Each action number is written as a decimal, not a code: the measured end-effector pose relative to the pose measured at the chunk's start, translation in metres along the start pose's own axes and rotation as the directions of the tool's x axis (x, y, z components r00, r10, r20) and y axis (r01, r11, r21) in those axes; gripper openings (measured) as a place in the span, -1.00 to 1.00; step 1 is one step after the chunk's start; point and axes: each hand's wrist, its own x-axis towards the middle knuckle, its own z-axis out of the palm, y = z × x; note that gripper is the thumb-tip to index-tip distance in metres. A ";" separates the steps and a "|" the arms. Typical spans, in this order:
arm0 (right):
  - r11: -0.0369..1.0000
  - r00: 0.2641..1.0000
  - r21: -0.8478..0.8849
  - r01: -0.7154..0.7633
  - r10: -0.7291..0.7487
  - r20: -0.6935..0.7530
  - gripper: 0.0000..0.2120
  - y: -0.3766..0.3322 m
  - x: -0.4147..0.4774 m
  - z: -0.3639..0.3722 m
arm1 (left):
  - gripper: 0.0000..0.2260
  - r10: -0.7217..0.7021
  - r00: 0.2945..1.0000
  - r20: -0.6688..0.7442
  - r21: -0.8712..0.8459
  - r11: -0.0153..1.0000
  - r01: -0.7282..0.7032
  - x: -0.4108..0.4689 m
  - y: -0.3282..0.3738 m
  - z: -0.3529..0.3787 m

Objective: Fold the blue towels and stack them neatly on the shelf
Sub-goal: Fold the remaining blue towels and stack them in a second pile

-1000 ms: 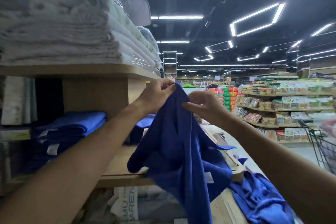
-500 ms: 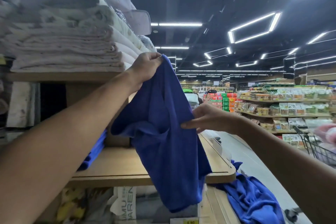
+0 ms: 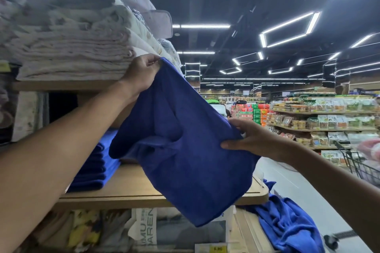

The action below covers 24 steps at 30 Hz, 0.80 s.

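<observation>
Right hand [image 3: 249,139] moved lower along blue towel [image 3: 185,150]; left hand [image 3: 141,73] still pinching corner.

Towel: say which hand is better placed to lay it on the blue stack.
Left, probably. The left hand pinches the towel nearest the stack; the right hand grips it farther out.

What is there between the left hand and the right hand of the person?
In the head view, the blue towel spans from the left hand to the right hand.
</observation>
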 end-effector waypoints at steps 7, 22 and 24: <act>0.980 0.977 -0.111 -0.167 0.180 0.115 -0.50 -0.010 -0.010 -0.024 | -0.82 0.075 0.997 -0.009 0.065 0.995 -0.075 -0.009 -0.006 -0.013; 0.989 0.988 0.039 -0.146 0.148 -0.047 -0.87 0.036 -0.030 -0.047 | -0.84 0.152 0.988 -0.003 0.211 0.966 -0.148 -0.084 -0.062 -0.061; 0.994 0.986 0.005 -0.107 0.106 -0.128 -0.79 0.035 -0.029 -0.041 | -0.80 0.019 0.999 -0.038 0.091 0.996 -0.016 -0.095 -0.069 -0.063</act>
